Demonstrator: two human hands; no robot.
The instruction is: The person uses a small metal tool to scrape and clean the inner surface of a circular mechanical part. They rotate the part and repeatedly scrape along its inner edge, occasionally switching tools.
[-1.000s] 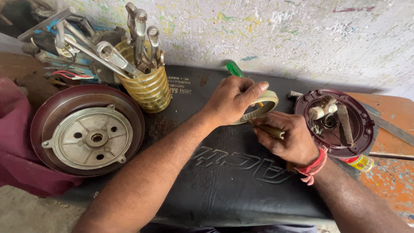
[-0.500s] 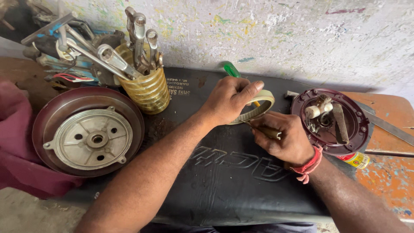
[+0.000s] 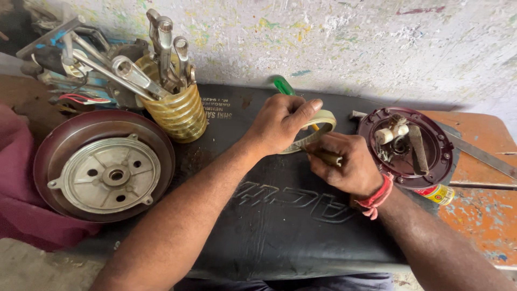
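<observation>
We pin pale ring [image 3: 323,119] on black seat [image 3: 280,226] with left hand [image 3: 283,121], fingers curled over it. Right hand [image 3: 344,164] just beside ring, fingers closed on small tool [image 3: 327,157]; work on ring looks midway, unfinished.

Both hands [image 3: 283,121] [image 3: 347,164] seemingly clenched, touching.

2 hands [image 3: 283,121], 1 brake drum [image 3: 105,164], 1 ring [image 3: 322,125], 1 spring [image 3: 177,110], 1 round plate [image 3: 406,148].

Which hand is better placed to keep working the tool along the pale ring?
Right, probably. The right hand already grips a small tool whose tip meets the pale ring. The left hand is busy clamping that ring against the black seat.
</observation>
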